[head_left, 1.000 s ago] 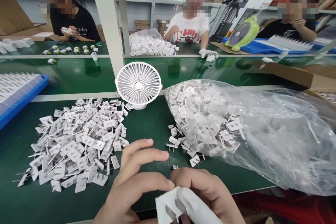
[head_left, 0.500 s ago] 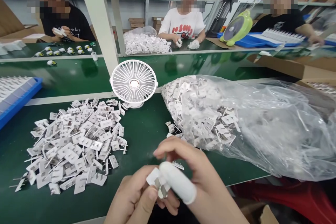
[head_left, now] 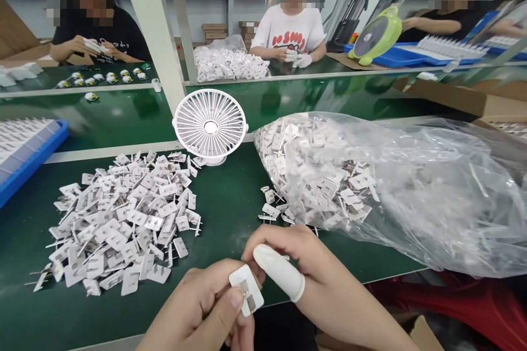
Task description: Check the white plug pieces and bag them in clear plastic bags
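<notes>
**Plug plate pinched at lower centre, under inspection**

Across the right half, a clear plastic bag (head_left: 403, 186) spilling white plug plates; at left, a loose pile of plates (head_left: 119, 219) on the green table (head_left: 226, 197). Behind, a small white fan (head_left: 210, 127), a blue tray (head_left: 28, 148) at the left edge, co-workers seated along the top. Lower centre: left hand (head_left: 201, 312) pinching one plug plate (head_left: 246, 289), right hand (head_left: 313, 279) with a white finger cot closed against it. Likely checking the prongs; next calls for a steady grip
</notes>
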Demonstrator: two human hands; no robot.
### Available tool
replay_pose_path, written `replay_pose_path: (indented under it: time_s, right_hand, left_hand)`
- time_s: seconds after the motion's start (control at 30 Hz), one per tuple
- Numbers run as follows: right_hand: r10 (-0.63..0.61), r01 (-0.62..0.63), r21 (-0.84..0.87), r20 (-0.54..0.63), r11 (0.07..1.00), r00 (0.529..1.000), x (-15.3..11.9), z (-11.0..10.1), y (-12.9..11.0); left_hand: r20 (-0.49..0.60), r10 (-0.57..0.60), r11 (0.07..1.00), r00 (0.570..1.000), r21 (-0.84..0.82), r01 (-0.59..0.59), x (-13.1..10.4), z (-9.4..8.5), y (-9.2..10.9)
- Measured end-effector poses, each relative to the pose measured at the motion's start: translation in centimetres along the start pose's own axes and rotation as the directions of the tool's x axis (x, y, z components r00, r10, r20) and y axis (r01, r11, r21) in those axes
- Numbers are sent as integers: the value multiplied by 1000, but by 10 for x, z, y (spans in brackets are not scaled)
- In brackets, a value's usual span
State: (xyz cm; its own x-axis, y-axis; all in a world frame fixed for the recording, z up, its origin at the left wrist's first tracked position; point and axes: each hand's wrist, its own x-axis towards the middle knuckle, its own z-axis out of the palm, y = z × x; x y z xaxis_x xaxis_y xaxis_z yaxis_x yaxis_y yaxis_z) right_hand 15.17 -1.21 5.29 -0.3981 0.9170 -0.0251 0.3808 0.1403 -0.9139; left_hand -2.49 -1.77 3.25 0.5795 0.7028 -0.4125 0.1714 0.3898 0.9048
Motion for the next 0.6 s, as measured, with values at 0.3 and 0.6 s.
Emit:
replay_pose_path:
  time_s: [0.3, 0.6]
  right_hand:
    - [213, -187, -102, 497, 977, 841, 30, -16, -14]
    - [91, -183, 207, 389, 961, 917, -22, -8, -20]
  left_hand:
    - [161, -19, 970, 987, 243, -22, -5, -6, 7]
    - [233, 43, 999, 971, -17, -40, -45, -1, 4]
